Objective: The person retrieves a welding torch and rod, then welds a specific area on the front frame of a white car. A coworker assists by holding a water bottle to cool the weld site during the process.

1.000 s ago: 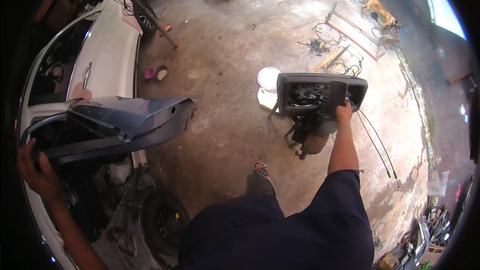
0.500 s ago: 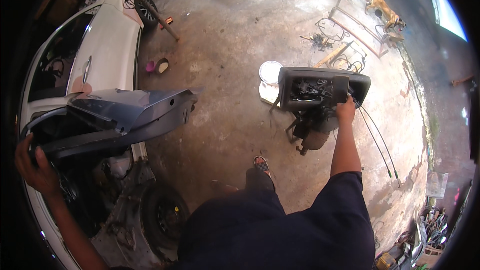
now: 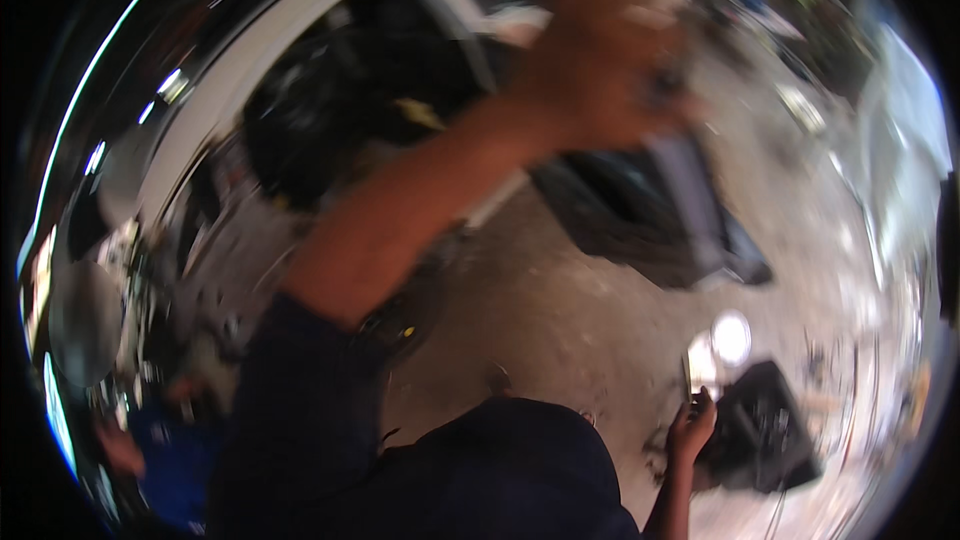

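Observation:
My left arm stretches up across the middle of the view, and my left hand [image 3: 610, 65] is badly smeared by motion. Its fingers cannot be told apart. Just below it is a grey and dark car door panel [image 3: 640, 215], but I cannot tell whether the hand touches it. Lower right, my right hand [image 3: 692, 427] is beside the left edge of a black plastic housing [image 3: 768, 430]. Its fingers are bent together, with a small dark spot at the tips. What they hold is too blurred to name.
The car's pale body edge [image 3: 215, 90] curves along the upper left, around a dark opening. A white round plate [image 3: 731, 338] is just above the housing. At lower left shows a blue garment [image 3: 180, 465], seemingly another person's. Pale sheeting [image 3: 890, 130] hangs at the right.
The view has swung left. My left hand has risen from the left side to the top middle, over the panel. My right hand has shifted from the housing's right side to its left edge.

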### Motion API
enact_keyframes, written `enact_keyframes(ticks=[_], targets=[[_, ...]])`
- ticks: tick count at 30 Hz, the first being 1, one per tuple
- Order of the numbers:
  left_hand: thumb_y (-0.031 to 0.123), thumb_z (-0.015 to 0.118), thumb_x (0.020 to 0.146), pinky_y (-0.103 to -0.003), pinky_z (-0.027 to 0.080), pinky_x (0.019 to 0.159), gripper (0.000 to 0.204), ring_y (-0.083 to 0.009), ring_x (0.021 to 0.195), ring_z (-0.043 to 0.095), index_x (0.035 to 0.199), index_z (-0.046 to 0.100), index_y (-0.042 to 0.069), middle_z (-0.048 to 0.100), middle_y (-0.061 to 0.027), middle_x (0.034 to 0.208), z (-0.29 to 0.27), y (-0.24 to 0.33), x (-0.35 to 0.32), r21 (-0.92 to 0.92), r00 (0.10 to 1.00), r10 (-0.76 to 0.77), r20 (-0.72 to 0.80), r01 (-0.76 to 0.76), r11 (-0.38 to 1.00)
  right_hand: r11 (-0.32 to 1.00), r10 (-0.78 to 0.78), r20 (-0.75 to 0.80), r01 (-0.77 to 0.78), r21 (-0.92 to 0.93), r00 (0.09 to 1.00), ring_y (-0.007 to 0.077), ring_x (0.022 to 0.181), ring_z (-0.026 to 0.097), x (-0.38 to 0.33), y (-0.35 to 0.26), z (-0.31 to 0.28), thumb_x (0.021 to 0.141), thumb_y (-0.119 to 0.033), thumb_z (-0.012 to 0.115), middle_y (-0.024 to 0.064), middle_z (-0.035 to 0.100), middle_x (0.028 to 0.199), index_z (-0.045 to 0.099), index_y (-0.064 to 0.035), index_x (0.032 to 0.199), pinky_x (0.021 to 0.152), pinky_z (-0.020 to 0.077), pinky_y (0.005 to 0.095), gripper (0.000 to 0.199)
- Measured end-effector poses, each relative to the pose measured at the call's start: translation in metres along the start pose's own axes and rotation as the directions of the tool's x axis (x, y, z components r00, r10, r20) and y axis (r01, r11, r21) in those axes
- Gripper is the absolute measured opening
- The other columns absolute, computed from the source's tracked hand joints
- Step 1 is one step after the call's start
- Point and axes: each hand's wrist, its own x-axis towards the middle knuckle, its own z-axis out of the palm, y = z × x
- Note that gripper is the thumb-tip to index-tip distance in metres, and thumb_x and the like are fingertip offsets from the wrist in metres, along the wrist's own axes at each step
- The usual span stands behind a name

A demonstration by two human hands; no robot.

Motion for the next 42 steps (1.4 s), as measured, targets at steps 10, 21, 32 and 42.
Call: enact_keyframes(ticks=[10,21,32,42], targets=[[0.028,0.073,0.086,-0.039,0.052,0.074,0.021,-0.0252,0.083,0.066,0.095,0.065,0.010,0.062,-0.0054,0.087,-0.150,0.085,-0.089,-0.608,0.970,-0.230,-0.077,0.137,0.782,0.378,-0.922,-0.091,0.926,0.001,0.377,0.0397,0.126,0.064,0.101,-0.391,-0.002,0.099,-0.025,0.068,0.0246,0.067,0.131,0.060,0.0074,0.136,0.102,0.0529,0.0489,0.050],[0.022,0.060,0.106,-0.035,0.057,0.066,0.016,-0.0238,0.075,0.067,0.096,0.065,0.011,0.057,-0.0037,0.083,-0.319,0.071,-0.235,-0.649,0.641,-0.638,-0.427,0.274,0.710,0.247,-0.737,0.374,0.739,-0.627,0.564,0.0404,0.149,0.045,0.196,-0.443,0.210,0.100,-0.023,0.069,0.0183,0.051,0.157,0.051,-0.0132,0.155,0.119,0.0406,0.0614,0.060],[0.010,0.079,0.087,-0.041,0.059,0.089,0.044,-0.0325,0.107,0.075,0.129,0.064,0.004,0.074,-0.0207,0.125,-0.486,0.087,-0.522,0.240,-0.387,-0.885,-0.258,0.862,-0.447,0.259,-0.553,0.300,0.502,-0.825,0.778,0.0388,0.146,0.050,0.221,-0.491,0.262,0.104,-0.035,0.066,0.0183,0.045,0.164,0.040,-0.0131,0.163,0.116,0.0465,0.0567,0.068],[0.026,0.069,0.098,-0.041,0.053,0.064,0.058,-0.0220,0.079,0.065,0.151,0.050,0.014,0.071,-0.0051,0.101,-0.732,0.295,-0.728,-0.370,-0.881,-0.008,-0.473,0.207,-0.906,0.223,-0.466,0.354,0.495,-0.840,0.811,0.0430,0.132,0.059,0.314,-0.508,0.350,0.099,-0.033,0.067,0.0222,0.058,0.147,0.045,-0.0089,0.158,0.104,0.0534,0.0572,0.067]])
